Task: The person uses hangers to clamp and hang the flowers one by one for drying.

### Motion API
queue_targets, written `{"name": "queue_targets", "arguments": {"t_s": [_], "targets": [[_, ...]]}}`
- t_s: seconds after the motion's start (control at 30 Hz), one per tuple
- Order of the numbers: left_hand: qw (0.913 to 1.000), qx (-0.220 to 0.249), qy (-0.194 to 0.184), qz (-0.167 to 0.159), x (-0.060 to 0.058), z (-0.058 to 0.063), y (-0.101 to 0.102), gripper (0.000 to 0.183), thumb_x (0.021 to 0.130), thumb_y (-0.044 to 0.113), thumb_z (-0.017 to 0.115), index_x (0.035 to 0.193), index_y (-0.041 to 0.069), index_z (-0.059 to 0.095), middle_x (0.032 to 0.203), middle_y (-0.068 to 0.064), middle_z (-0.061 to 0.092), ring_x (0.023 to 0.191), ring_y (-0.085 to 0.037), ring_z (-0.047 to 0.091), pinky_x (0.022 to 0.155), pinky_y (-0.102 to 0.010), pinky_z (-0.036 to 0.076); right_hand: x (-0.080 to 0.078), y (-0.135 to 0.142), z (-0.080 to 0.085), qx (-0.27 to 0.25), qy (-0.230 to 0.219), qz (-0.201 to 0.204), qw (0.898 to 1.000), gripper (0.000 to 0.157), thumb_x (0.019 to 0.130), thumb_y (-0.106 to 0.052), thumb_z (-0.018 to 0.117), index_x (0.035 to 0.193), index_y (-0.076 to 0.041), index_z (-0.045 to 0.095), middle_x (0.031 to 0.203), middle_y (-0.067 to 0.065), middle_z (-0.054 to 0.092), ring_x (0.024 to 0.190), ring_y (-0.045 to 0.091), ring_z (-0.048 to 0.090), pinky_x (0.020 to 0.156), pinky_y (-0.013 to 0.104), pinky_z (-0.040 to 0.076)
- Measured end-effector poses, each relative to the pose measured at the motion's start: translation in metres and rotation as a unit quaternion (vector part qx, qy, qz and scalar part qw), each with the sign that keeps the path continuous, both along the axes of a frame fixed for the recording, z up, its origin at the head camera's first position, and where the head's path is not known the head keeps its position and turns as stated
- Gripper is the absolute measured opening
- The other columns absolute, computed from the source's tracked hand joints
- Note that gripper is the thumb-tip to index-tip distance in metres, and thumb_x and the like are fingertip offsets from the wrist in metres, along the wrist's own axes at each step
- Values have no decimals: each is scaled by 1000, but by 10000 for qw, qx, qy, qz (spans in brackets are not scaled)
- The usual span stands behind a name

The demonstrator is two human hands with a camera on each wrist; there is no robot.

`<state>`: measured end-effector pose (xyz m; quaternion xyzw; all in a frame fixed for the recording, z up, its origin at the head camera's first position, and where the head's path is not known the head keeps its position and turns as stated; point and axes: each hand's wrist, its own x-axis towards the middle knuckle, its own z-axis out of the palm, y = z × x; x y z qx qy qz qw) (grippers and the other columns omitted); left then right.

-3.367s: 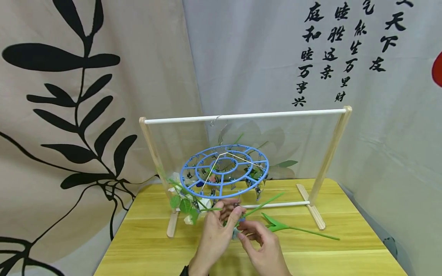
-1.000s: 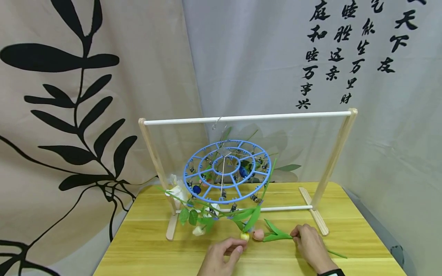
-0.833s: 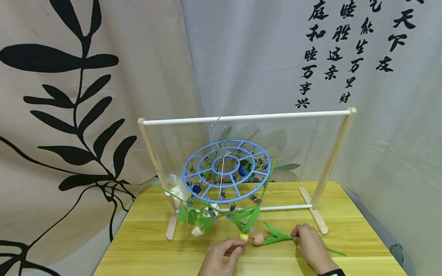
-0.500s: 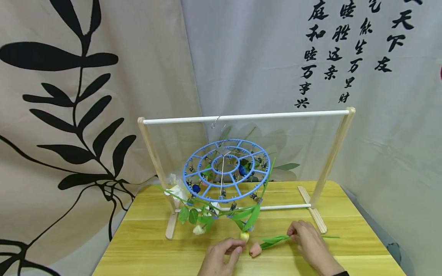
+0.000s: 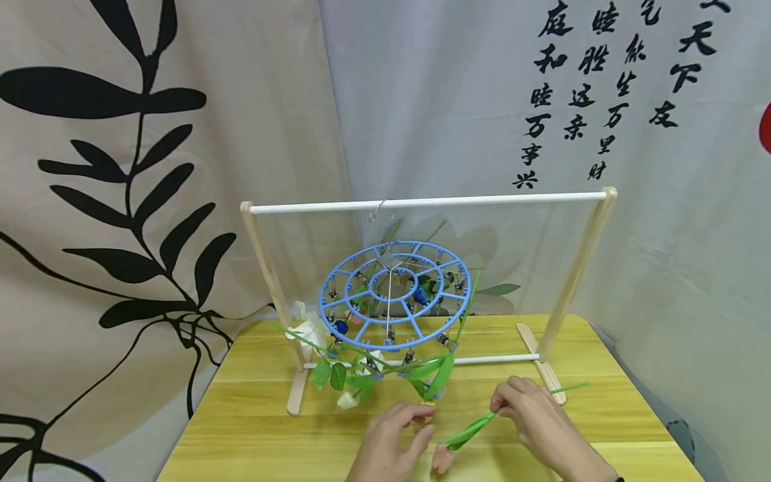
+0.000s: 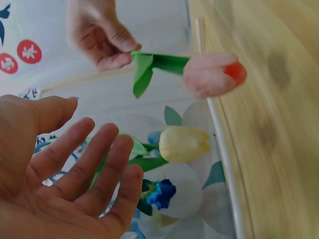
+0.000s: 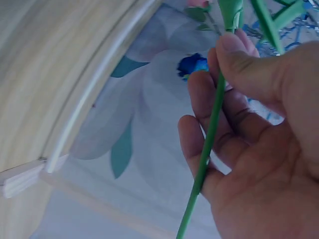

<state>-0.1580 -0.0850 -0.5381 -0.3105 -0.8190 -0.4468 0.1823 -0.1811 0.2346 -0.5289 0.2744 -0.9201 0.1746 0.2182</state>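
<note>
My right hand pinches the green stem of a pink tulip, whose head points down and left, low over the table. In the right wrist view the stem runs between thumb and fingers and on across the palm. My left hand is held beside that flower with its fingers loosely spread and nothing in them. A yellow tulip hangs head down from the blue round clip hanger, just beyond the left fingertips, which partly hide it in the head view.
The clip hanger hooks onto the white top bar of a wooden rack standing on the wood-grain table. White flowers, a white bud and a blue flower hang from it. A printed curtain closes off the back.
Both hands have parted from beneath the hanger, where the yellow tulip now hangs. My right hand has picked the pink tulip up from the table and swung its head toward my left hand.
</note>
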Motion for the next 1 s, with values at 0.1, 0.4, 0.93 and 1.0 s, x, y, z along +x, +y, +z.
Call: {"name": "queue_targets", "arguments": {"t_s": [0.1, 0.4, 0.93, 1.0], "targets": [[9999, -143, 48, 34, 0, 3, 5, 28, 107, 16, 86, 134, 15, 83, 123, 3, 86, 107, -19, 82, 93, -33, 70, 4, -7, 9, 14, 226, 156, 9996, 36, 89, -9, 95, 98, -36, 74, 97, -24, 66, 92, 0, 63, 76, 30, 56], [9968, -753, -43, 254, -1, 13, 21, 29, 110, 29, 86, 138, 19, 82, 131, 4, 84, 119, -15, 80, 97, -33, 69, 13, -32, 27, 93, 614, 445, 9971, 32, 91, -12, 96, 100, -35, 77, 100, -23, 69, 93, 1, 69, 82, 38, 61], [9962, -759, -410, 87, -7, 11, 22, 12, 110, 21, 84, 120, 17, 89, 112, 6, 88, 95, 7, 71, 76, -14, 59, 15, -56, 29, -272, 1520, 825, 9845, 39, 79, -8, 102, 103, -27, 78, 103, -19, 71, 94, 5, 71, 85, 31, 59], [9968, -677, -416, 81, -7, 10, 22, 12, 110, 21, 83, 120, 16, 89, 110, 5, 87, 94, 7, 70, 76, -15, 59, 15, -56, 29, -303, 1575, 894, 9830, 28, 88, -15, 99, 104, -26, 78, 105, -18, 73, 96, 7, 73, 86, 32, 60]]}}
